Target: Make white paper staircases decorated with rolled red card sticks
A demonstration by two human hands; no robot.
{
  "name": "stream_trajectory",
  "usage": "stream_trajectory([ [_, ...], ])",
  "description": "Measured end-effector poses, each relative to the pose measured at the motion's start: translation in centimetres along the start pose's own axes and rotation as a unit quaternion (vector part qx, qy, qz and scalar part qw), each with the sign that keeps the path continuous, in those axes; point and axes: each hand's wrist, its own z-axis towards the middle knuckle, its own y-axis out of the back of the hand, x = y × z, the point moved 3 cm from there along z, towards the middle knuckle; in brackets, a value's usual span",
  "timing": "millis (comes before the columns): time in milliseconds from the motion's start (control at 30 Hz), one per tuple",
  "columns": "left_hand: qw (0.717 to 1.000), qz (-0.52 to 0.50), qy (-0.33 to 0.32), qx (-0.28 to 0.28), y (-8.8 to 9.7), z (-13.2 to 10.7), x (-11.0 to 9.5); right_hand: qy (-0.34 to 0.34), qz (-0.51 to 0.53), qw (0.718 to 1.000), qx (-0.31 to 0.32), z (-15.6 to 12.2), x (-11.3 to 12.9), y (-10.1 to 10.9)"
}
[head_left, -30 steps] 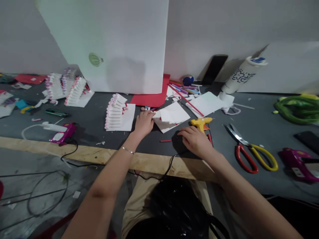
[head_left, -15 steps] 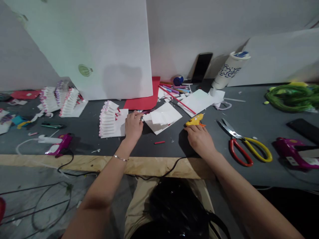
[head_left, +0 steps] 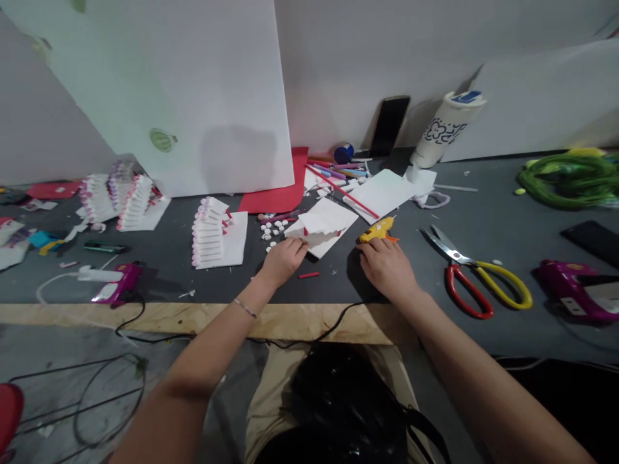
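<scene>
My left hand rests on the dark table with its fingers curled at the near corner of a stack of white paper pieces. Small white round bits lie just beyond that hand. My right hand lies palm down, fingers together, touching the rear of a yellow glue gun. A short red stick lies between the two hands.
A white paper stair model stands left of my left hand, with more models further left. Red and yellow scissors, two magenta glue guns, a red sheet, a phone, a white tube.
My left hand has drawn back from beside the stair model to the near corner of the paper stack, uncovering the small white bits. The right hand stays by the yellow glue gun.
</scene>
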Motion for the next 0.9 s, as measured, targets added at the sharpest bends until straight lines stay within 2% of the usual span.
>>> stream_trajectory([
  [133, 1.000, -0.018, -0.018, 0.008, -0.1, 0.2, -1.5, 0.001, 0.020, 1.000, -0.014, -0.1, -0.2, -0.1],
  [233, 0.996, -0.082, 0.005, 0.030, -0.3, 0.1, -1.7, 0.005, 0.040, 0.999, -0.022, -0.1, -0.1, -0.1],
  [300, 0.987, -0.146, 0.061, 0.033, -0.3, 0.0, -1.3, 0.019, 0.064, 0.997, -0.026, -0.1, 0.1, -0.1],
  [433, 0.941, -0.208, 0.265, 0.031, -0.6, 0.3, 0.2, 0.094, 0.117, 0.989, -0.019, 0.1, 1.4, 0.1],
  [533, 0.913, -0.222, 0.336, 0.065, -0.9, 1.6, 0.9, 0.140, 0.125, 0.982, 0.003, 0.3, 2.5, 0.1],
  [733, 0.890, -0.218, 0.378, 0.132, -1.2, 3.2, 1.1, 0.154, 0.110, 0.981, 0.032, 0.5, 3.2, -0.4],
  [900, 0.898, -0.204, 0.371, 0.122, -1.0, 3.0, 0.9, 0.148, 0.122, 0.981, 0.018, 0.4, 3.6, -0.2],
])
